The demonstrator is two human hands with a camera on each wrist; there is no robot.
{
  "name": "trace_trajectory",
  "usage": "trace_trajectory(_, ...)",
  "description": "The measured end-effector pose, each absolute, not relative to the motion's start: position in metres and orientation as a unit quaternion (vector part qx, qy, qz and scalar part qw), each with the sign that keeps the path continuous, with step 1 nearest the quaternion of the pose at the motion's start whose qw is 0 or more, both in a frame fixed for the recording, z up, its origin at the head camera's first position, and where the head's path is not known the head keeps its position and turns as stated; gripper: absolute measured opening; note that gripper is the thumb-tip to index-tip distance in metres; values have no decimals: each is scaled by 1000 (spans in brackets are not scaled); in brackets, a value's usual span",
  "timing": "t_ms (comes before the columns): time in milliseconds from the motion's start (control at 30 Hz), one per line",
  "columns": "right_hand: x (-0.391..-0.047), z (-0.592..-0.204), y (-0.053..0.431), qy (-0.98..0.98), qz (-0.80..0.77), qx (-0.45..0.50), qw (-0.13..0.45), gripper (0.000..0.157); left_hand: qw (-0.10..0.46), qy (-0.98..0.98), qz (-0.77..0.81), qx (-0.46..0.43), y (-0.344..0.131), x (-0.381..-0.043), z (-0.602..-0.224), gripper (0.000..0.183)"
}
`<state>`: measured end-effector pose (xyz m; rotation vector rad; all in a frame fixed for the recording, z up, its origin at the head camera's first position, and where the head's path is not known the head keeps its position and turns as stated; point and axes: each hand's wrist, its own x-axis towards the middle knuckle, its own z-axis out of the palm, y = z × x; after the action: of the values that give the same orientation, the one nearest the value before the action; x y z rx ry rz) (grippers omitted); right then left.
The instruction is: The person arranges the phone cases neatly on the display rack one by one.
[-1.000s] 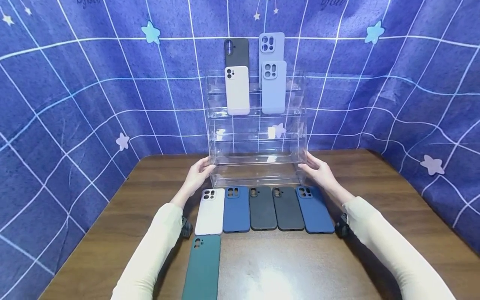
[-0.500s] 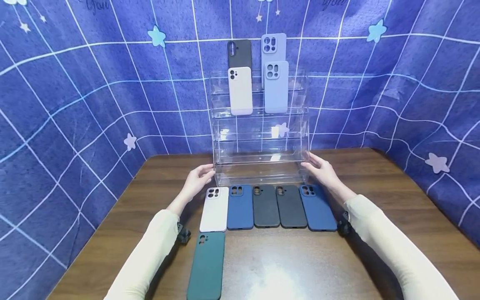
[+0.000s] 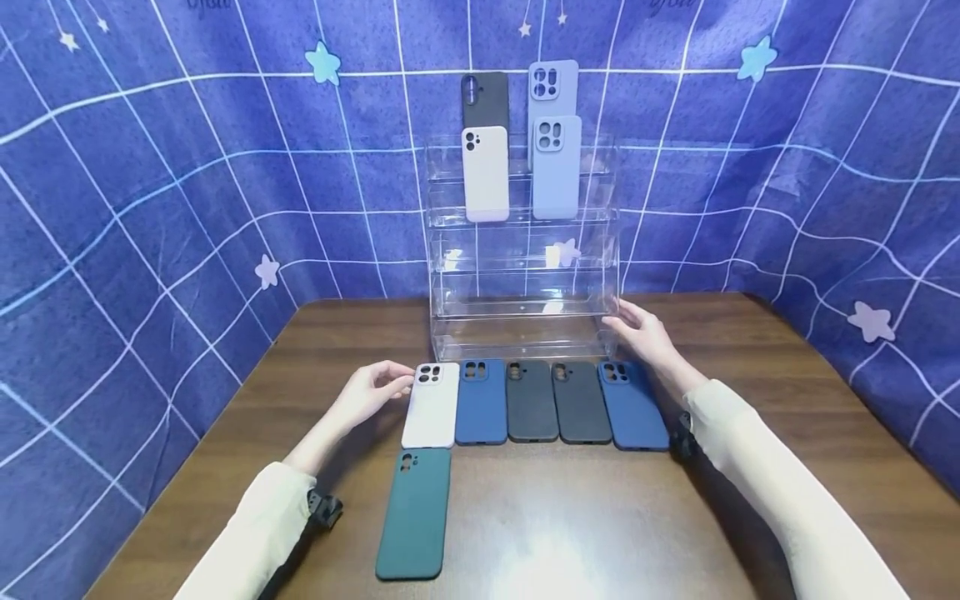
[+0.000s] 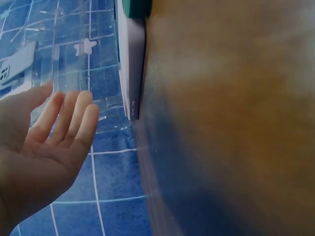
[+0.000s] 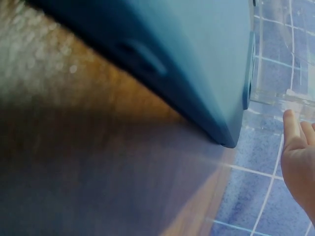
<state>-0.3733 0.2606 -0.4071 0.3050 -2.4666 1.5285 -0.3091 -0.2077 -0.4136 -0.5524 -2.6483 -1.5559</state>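
In the head view a clear acrylic display stand (image 3: 525, 329) stands on the table before the backdrop. My right hand (image 3: 643, 333) holds its lower right side, thumb at the front. My left hand (image 3: 369, 393) is off the stand, fingers loosely bent, beside the top left corner of a white phone case (image 3: 431, 408). Its palm looks bare in the left wrist view. In a row with the white case lie a blue phone case (image 3: 482, 404), two black phone cases (image 3: 532, 404) and another blue phone case (image 3: 636, 408). A green phone case (image 3: 414, 517) lies nearer me.
On the stand's upper tiers a black phone case (image 3: 486, 100) is behind a white phone case (image 3: 486, 175). Beside them, two light blue phone cases (image 3: 557, 171) overlap. A blue backdrop (image 3: 337, 208) with white lines and stars surrounds the wooden table (image 3: 555, 500).
My left hand has let go of the stand's left side and come back toward me, near the white phone case. My right hand stays at the stand. The head view has shifted slightly.
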Motion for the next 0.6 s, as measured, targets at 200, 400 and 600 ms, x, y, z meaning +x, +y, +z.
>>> trace_trajectory(200,-371,-405,260,-844,513,103,114,59,-20,-864,-458,-209,-214,-284,-415,27)
trace_trajectory(400,-371,-406,262,-842,520,95,109,60,-69,-864,-444,-226,-216,-268,-416,23)
trace_trajectory(600,-370,-404,260,-839,526,93,104,62,-119,-867,-420,-240,-221,-260,-418,23)
